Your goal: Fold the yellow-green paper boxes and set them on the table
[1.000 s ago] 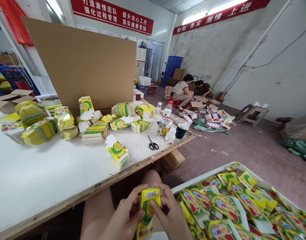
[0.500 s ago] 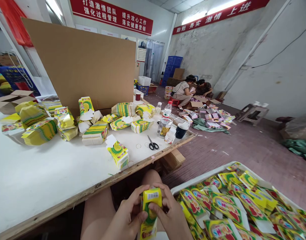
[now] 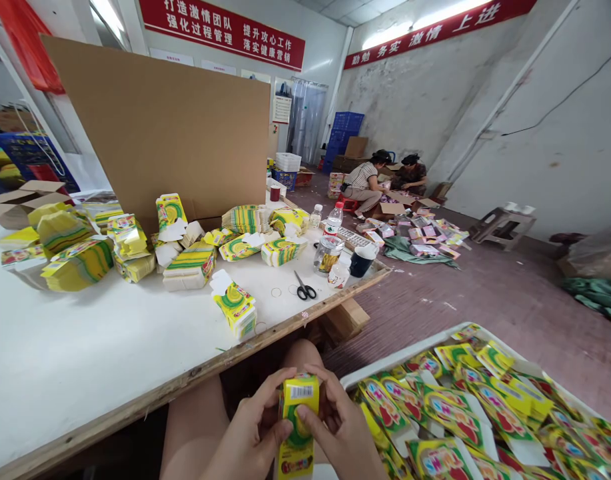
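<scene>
Between both hands, over my lap, is a yellow and green small carton [image 3: 300, 393] with a barcode near its upper end. My left hand [image 3: 258, 427] grips its left side, thumb on the front face. On the other side my right hand [image 3: 338, 423] wraps the edge, its thumb pressed against the green print. To the right stands a white tub [image 3: 352, 380] heaped with similar yellow cartons [image 3: 452, 407], many with white flaps out. A small stack of flat cartons [image 3: 236, 308] lies at the table edge in front of me.
The white table [image 3: 110, 347] holds bundles of flattened cartons [image 3: 190, 263], black-handled scissors [image 3: 305, 290], a glass jar [image 3: 328, 253], bottles and a dark mug [image 3: 361, 262]. A cardboard sheet [image 3: 170, 127] stands upright behind. Two people [image 3: 368, 183] sit farther back by a pile of pink boxes [image 3: 425, 233].
The carton has tilted slightly in my hands, so more of its lower front print shows. Both hands keep their hold on it.
</scene>
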`<action>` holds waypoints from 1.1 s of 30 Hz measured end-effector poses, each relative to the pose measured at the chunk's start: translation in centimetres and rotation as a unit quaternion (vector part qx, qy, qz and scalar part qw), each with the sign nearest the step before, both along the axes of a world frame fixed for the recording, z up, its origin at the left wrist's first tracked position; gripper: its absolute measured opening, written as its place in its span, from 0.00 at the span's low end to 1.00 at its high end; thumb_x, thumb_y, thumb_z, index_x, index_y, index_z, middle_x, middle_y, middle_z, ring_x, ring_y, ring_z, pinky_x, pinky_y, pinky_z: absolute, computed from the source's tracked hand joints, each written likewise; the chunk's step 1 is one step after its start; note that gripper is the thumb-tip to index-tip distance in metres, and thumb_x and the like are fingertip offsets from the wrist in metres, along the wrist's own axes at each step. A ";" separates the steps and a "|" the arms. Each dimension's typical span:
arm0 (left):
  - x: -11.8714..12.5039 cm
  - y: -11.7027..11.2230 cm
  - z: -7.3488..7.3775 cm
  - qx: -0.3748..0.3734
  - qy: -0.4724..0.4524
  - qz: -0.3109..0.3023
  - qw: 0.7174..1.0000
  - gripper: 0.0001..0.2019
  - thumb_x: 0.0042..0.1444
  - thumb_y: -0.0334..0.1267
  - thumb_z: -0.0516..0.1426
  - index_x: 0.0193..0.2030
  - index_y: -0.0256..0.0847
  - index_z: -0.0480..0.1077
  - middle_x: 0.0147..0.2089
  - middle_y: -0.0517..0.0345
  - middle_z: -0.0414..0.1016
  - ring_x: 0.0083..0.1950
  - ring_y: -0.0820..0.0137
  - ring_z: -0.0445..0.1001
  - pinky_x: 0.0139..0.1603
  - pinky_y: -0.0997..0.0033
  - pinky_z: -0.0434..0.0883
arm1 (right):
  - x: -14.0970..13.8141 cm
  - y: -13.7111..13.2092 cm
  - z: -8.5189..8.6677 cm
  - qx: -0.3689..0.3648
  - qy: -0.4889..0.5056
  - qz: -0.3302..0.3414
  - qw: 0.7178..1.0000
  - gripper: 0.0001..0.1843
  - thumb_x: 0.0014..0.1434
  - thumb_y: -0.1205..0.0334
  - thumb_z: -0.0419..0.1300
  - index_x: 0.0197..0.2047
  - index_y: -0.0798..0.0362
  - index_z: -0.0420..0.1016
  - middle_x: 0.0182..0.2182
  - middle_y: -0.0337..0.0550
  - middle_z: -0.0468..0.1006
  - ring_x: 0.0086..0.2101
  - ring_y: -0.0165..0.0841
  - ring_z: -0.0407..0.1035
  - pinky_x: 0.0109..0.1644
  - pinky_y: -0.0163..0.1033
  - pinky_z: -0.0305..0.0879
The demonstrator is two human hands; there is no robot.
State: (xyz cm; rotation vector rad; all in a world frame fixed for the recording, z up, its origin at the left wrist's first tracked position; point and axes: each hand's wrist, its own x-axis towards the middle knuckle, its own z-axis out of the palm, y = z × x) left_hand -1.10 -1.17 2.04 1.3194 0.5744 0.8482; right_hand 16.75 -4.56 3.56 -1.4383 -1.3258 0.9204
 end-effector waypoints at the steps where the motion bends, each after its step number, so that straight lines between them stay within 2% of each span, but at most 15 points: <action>1: 0.1 0.0 -0.3 0.005 0.002 0.004 1.000 0.28 0.62 0.48 0.57 0.67 0.49 0.59 0.56 0.46 0.76 0.55 0.59 0.77 0.55 0.62 0.73 | 0.0 0.0 -0.3 -0.001 -0.004 -0.005 1.000 0.24 0.56 0.57 0.64 0.56 0.48 0.72 0.31 0.40 0.79 0.29 0.34 0.73 0.32 0.34 0.71; 6: 0.2 0.0 -1.3 0.011 0.013 0.010 1.000 0.26 0.63 0.44 0.56 0.68 0.50 0.59 0.59 0.46 0.75 0.52 0.61 0.79 0.52 0.63 0.75 | -0.4 0.1 -1.6 -0.015 -0.037 -0.009 0.999 0.23 0.56 0.59 0.61 0.56 0.48 0.70 0.30 0.38 0.78 0.27 0.32 0.70 0.28 0.33 0.66; 12: -0.2 -0.1 -0.3 0.034 0.057 0.008 0.998 0.26 0.62 0.38 0.56 0.67 0.47 0.60 0.60 0.46 0.74 0.57 0.60 0.76 0.58 0.64 0.72 | -1.0 0.2 -2.5 0.010 -0.080 -0.052 0.995 0.19 0.58 0.55 0.58 0.52 0.48 0.71 0.24 0.34 0.73 0.21 0.30 0.62 0.24 0.33 0.59; 16: -0.3 0.0 -0.3 0.039 0.068 0.018 0.997 0.27 0.62 0.39 0.56 0.68 0.46 0.60 0.60 0.45 0.74 0.56 0.60 0.76 0.58 0.63 0.72 | -1.0 0.2 -2.7 0.030 -0.111 -0.066 0.991 0.19 0.59 0.54 0.58 0.52 0.48 0.71 0.25 0.35 0.75 0.21 0.31 0.63 0.24 0.34 0.61; 20: -0.2 0.0 -0.3 0.009 0.033 0.017 0.999 0.27 0.62 0.44 0.57 0.67 0.47 0.60 0.58 0.45 0.75 0.54 0.60 0.77 0.56 0.62 0.73 | -0.8 0.2 -2.2 0.039 -0.084 -0.063 0.994 0.19 0.60 0.53 0.59 0.54 0.49 0.72 0.30 0.40 0.79 0.24 0.32 0.69 0.27 0.33 0.68; 23: -0.1 0.1 0.2 -0.027 -0.018 -0.011 0.999 0.28 0.61 0.46 0.58 0.67 0.48 0.59 0.55 0.46 0.77 0.50 0.60 0.79 0.53 0.61 0.74 | -0.6 0.2 -1.3 0.021 -0.046 -0.015 0.999 0.21 0.60 0.54 0.61 0.56 0.49 0.71 0.38 0.43 0.81 0.33 0.35 0.76 0.35 0.33 0.74; 26: 0.0 0.0 0.6 -0.049 -0.042 -0.018 0.998 0.29 0.60 0.46 0.60 0.66 0.47 0.59 0.53 0.45 0.78 0.49 0.60 0.79 0.52 0.61 0.74 | -0.5 0.1 -0.5 0.024 -0.015 0.009 1.000 0.21 0.62 0.54 0.60 0.57 0.49 0.71 0.47 0.47 0.81 0.42 0.37 0.78 0.44 0.35 0.75; 30: 0.1 0.0 0.8 -0.055 -0.039 -0.017 0.998 0.29 0.60 0.46 0.60 0.66 0.47 0.59 0.53 0.46 0.78 0.47 0.62 0.79 0.50 0.64 0.74 | -0.3 0.0 0.1 0.046 -0.040 -0.018 0.998 0.18 0.65 0.54 0.56 0.55 0.49 0.74 0.46 0.47 0.82 0.42 0.37 0.78 0.47 0.35 0.75; 33: 0.1 0.0 0.8 -0.049 -0.022 -0.013 0.998 0.29 0.59 0.48 0.60 0.65 0.47 0.60 0.52 0.47 0.79 0.47 0.63 0.79 0.48 0.67 0.73 | -0.1 0.0 0.4 0.057 -0.053 -0.031 0.996 0.17 0.65 0.53 0.57 0.53 0.49 0.77 0.46 0.48 0.82 0.44 0.39 0.77 0.48 0.35 0.74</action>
